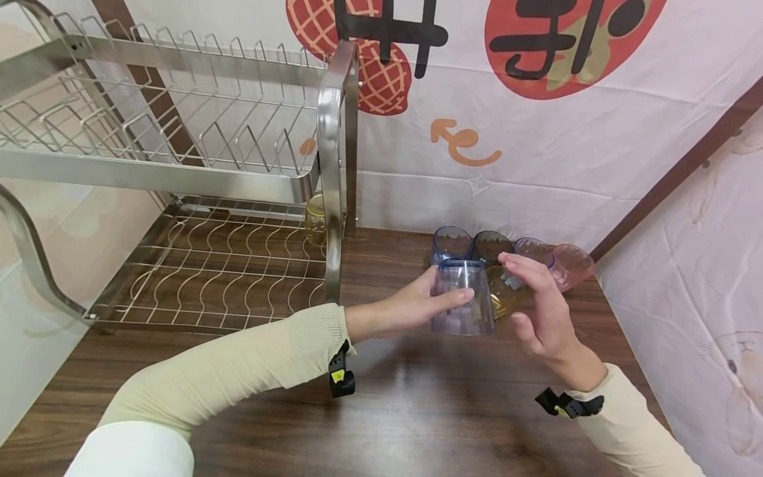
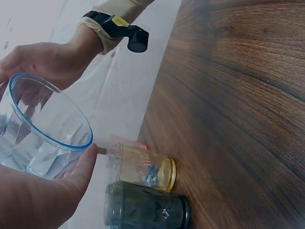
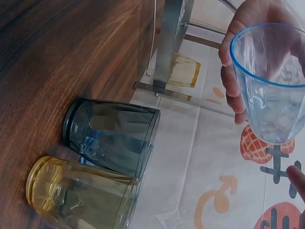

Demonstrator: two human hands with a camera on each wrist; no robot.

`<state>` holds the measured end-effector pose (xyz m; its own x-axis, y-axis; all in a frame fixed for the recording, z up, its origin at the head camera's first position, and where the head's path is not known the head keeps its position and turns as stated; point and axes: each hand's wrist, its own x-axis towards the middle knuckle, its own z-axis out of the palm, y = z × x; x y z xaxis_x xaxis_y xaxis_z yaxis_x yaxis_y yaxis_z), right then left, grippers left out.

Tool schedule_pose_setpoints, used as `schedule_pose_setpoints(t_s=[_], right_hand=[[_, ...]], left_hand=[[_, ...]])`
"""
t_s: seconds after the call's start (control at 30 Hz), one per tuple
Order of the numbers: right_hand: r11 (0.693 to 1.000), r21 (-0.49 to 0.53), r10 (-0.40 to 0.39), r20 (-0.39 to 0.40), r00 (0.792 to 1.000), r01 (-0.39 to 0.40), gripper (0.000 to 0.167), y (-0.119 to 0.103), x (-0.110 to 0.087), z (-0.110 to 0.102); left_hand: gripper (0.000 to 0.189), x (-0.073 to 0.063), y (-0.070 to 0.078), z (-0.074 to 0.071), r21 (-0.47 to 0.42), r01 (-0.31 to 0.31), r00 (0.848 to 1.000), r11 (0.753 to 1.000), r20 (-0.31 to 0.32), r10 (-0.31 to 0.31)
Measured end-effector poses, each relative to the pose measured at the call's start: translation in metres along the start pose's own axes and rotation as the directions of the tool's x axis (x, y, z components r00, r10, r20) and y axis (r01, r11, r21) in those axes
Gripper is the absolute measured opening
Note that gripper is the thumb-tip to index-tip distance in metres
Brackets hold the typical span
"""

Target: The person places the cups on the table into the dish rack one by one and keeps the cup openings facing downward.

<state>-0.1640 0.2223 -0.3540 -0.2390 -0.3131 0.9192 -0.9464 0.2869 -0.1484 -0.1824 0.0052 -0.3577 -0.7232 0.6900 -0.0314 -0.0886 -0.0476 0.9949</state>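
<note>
My left hand (image 1: pixel 408 310) holds a clear, faintly blue cup (image 1: pixel 461 305) with a blue rim, thumb on one side and fingers on the other. The cup is above the table, its mouth turned downward and somewhat tilted. To its right, my right hand (image 1: pixel 551 321) is raised with fingers extended, apart from the cup in the head view. Behind both hands stand a blue cup (image 1: pixel 451 242), a dark grey cup (image 1: pixel 490 245), a pale blue cup (image 1: pixel 532 250), a pink cup (image 1: pixel 571 265) and a yellow cup (image 1: pixel 502 298), the last partly hidden.
On the left stands a two-tier metal dish rack (image 1: pixel 238 182). Another yellow cup (image 1: pixel 315 220) sits at the right end of its lower shelf. A printed white cloth (image 1: pixel 405 192) hangs behind the wooden table (image 1: pixel 405 411), and a pale side cloth (image 1: pixel 673 265) borders its right.
</note>
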Motion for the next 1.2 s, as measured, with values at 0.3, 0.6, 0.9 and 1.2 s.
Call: schedule_pose_setpoints(t_s=[0.3, 0.6, 0.9, 1.2], right_hand=[[0.993, -0.031, 0.113, -0.029, 0.993, -0.114, 0.066, 0.003, -0.003, -0.006], [0.964, -0.039, 0.264, -0.012, 0.964, -0.265, 0.062, 0.018, -0.020, -0.013], [0.926, -0.028, 0.377, -0.016, 0.926, -0.377, 0.041, 0.024, -0.025, -0.021], [0.875, -0.024, 0.482, -0.047, 0.875, -0.483, 0.029, 0.037, -0.034, -0.026]], left_hand=[[0.056, -0.003, 0.001, -0.003, 0.055, 0.055, 0.998, 0.997, -0.041, -0.053], [0.056, -0.006, 0.004, -0.006, 0.087, 0.066, 0.997, 0.994, -0.042, -0.063], [0.060, -0.009, 0.004, -0.008, 0.073, 0.045, 0.998, 0.996, -0.041, -0.042], [0.061, -0.009, 0.004, -0.009, 0.108, 0.001, 0.999, 0.994, -0.051, 0.004]])
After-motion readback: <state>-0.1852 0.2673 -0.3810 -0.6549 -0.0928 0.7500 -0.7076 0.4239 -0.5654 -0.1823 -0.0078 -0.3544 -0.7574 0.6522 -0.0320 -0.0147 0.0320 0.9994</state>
